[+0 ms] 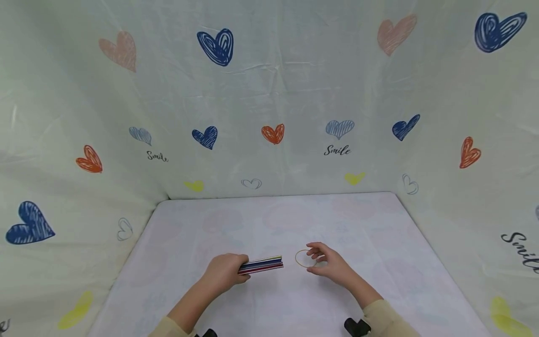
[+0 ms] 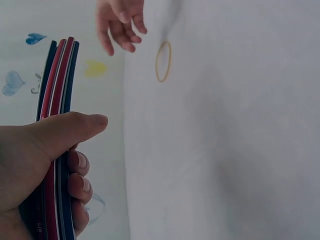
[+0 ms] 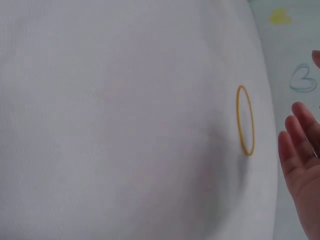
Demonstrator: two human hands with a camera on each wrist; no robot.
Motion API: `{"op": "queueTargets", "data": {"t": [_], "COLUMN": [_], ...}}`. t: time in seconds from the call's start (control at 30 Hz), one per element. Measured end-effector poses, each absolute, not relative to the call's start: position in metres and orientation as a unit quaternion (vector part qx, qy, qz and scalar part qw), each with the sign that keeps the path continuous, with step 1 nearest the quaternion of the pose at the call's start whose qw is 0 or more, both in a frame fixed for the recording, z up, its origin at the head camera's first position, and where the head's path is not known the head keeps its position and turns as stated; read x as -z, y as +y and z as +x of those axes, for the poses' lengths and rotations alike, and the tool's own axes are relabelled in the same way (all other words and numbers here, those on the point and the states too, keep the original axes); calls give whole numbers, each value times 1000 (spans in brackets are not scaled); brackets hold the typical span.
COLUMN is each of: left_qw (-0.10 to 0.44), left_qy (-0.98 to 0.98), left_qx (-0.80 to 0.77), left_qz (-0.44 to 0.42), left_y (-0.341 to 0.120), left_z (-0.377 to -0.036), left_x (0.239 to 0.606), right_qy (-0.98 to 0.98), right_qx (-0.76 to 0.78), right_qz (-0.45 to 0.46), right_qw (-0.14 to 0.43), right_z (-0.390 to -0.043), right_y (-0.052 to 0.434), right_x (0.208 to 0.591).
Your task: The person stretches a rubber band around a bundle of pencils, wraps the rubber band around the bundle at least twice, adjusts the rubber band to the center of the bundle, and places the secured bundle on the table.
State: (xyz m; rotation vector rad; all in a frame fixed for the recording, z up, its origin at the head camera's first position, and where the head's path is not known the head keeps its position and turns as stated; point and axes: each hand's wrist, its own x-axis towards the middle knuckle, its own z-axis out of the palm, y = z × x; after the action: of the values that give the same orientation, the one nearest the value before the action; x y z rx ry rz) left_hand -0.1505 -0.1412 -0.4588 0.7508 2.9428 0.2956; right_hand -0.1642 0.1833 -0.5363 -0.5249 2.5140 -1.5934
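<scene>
Your left hand (image 1: 225, 271) grasps the pencils (image 1: 262, 265)

You have your fingers and thumb wrapped round the red and dark-blue pencils. The thin yellow band (image 3: 238, 117) is just past the pencils' free ends; I cannot tell whether it touches the white cloth (image 1: 290, 309) below them. Your right hand (image 1: 330, 265), also beyond those ends, grasps nothing: both wrist views show its fingers apart from the band.

I see a person in plain, pale beige sleeves; the left sleeve (image 1: 169, 327) and the right sleeve (image 1: 388, 318) both end partway down the forearm. The left hand (image 1: 224, 272) and right hand (image 1: 334, 267) are bare. A chunky black camera (image 1: 357, 327) sits by the right cuff; another black camera (image 1: 208, 333) shows partly at the near edge.
</scene>
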Motion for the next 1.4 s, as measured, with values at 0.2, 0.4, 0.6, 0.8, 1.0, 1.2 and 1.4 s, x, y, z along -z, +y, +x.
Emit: {"op": "queueTargets", "data": {"t": [0.2,0.4,0.6,0.8,1.0,1.2,1.4], "left_qw": [45,45,55,59,62,64,62], "left_qy": [962,963,964,965,965,966,967], "left_qx": [-104,-105,-105,-105,-107,-102,-103], "left_qz": [247,246,237,233,230,227,225], "left_y": [-149,-152,-152,-151,-150,-151,-152], "left_z": [-148,-147,-146,-144,-142,-141,-140], "left_x": [459,459,460,462,464,467,467], "right_qy": [852,877,886,894,903,899,885], "right_qx": [489,436,409,381,333,333,376], "right_qz": [-173,-175,-188,-188,-224,-227,-212], "right_qw": [75,99,109,142,153,169,175], "right_z": [-178,-187,-190,-196,-202,-202,-199], "right_y": [187,187,186,181,179,179,180], "right_x": [553,562,563,556,550,548,551]}}
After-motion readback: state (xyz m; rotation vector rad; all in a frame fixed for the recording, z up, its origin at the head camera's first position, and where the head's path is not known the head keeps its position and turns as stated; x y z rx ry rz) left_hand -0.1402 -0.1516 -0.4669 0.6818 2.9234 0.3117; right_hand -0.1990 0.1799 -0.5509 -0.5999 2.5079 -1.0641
